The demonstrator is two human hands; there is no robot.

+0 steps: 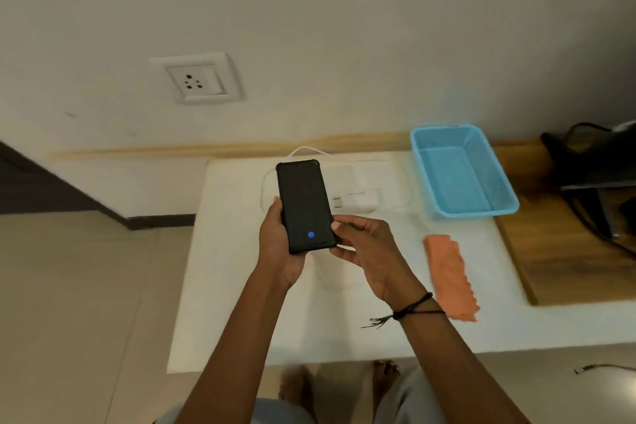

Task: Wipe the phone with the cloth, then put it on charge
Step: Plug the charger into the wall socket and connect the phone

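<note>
A black phone (pixel 303 205) in a dark case is held upright above the white table (pixel 241 286), its screen facing me with a small blue fingerprint icon lit near the bottom. My left hand (pixel 275 244) grips its left edge and lower back. My right hand (pixel 364 248) touches the phone's lower right edge with thumb and fingers. An orange cloth (pixel 451 280) lies flat on the table to the right of my hands, untouched. Behind the phone sits a white charger block (pixel 356 198) with a white cable (pixel 306 150) looping toward the wall.
A light blue plastic basket (pixel 461 172) stands at the back right of the table. A wall socket (pixel 198 79) sits on the wall at upper left. Dark equipment with cables (pixel 595 165) rests on a wooden surface (pixel 564 258) to the right. My bare feet show below the table edge.
</note>
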